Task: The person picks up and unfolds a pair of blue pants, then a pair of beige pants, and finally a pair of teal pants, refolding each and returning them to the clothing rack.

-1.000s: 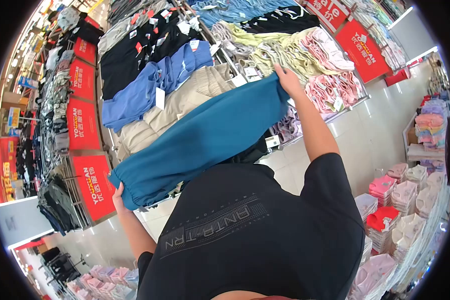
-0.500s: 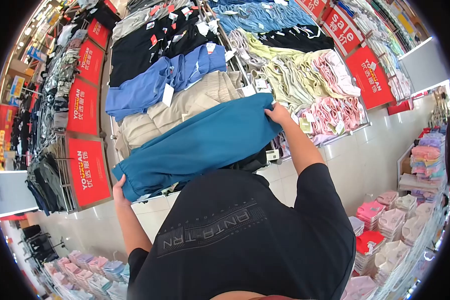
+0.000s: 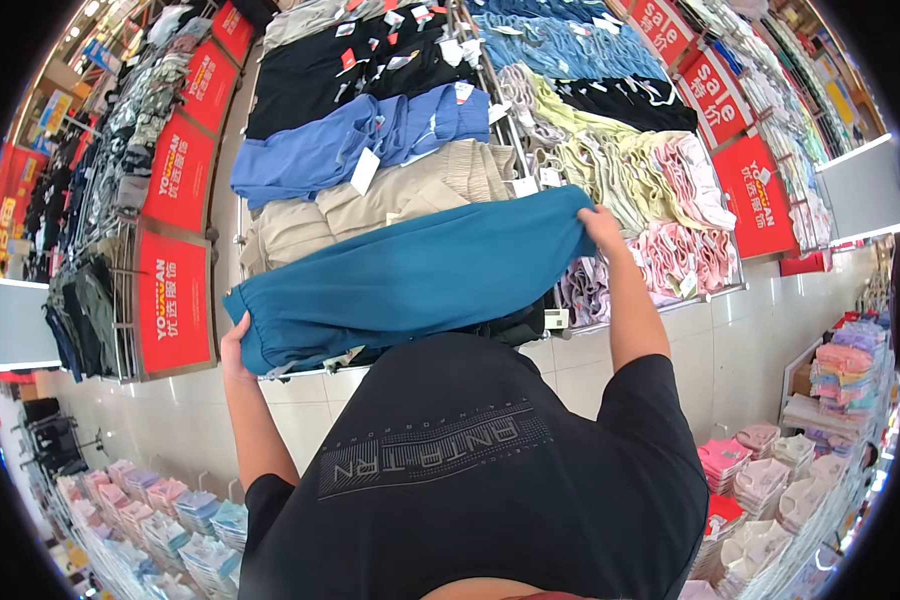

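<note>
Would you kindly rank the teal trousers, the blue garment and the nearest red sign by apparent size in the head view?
1. Teal trousers, held nearer the camera, which may exaggerate them.
2. Blue garment.
3. Red sign.

Trousers [image 3: 410, 275] stretched crosswise between both hands: left hand [image 3: 234, 350] at one end, right hand [image 3: 602, 222] at other. Folded stacks [image 3: 370, 190] on bench [image 3: 660, 305] behind them.

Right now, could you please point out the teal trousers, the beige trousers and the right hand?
teal trousers [image 3: 410, 275], head view, mid-leg
beige trousers [image 3: 425, 185], head view, middle fold
right hand [image 3: 602, 225], head view, back of hand
</note>
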Tool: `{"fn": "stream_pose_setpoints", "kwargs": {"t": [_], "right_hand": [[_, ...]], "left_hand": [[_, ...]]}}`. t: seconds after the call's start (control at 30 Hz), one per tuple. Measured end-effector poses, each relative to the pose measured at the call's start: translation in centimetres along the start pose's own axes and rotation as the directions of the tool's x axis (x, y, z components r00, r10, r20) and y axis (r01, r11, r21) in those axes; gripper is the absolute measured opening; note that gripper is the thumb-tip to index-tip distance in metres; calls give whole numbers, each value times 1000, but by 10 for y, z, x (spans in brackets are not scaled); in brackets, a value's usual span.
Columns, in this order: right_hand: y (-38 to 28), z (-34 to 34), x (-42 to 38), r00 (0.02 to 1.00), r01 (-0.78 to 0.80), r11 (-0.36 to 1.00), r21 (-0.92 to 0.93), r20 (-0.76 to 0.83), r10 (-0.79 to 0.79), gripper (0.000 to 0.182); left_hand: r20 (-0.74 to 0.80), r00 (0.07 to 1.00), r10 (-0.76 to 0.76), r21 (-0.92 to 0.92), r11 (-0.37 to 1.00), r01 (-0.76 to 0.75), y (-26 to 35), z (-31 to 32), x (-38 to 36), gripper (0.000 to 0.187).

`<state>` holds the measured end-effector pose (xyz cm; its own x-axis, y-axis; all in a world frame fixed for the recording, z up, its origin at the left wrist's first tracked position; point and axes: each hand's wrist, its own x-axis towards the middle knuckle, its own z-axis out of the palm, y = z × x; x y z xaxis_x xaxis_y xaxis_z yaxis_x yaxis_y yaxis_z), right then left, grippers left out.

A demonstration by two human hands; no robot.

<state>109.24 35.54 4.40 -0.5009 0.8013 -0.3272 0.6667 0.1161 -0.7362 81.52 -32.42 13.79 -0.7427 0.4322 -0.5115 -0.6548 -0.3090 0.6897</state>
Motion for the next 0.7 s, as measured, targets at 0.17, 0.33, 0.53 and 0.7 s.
{"fn": "stream_pose_setpoints", "kwargs": {"t": [0.17,0.33,0.53,0.7], "right_hand": [[-14,-86,10,995,92,893,441,-8,-98,31],[-17,-138,2,998,61,815,576,-26,-57,35],[68,-94,38,996,1,997,-71,-94,-8,47],[45,-77,20,961,109,920,-376,-197,-194,47]], "left_hand": [[105,994,4,-69,998,3,5,11,3,54],[-87,993,-76,-51,996,72,-28,-15,55,62],[-133,981,-143,154,975,163,-68,11,82,62],[-59,985,-164,108,980,169,-55,18,72,56]]}}
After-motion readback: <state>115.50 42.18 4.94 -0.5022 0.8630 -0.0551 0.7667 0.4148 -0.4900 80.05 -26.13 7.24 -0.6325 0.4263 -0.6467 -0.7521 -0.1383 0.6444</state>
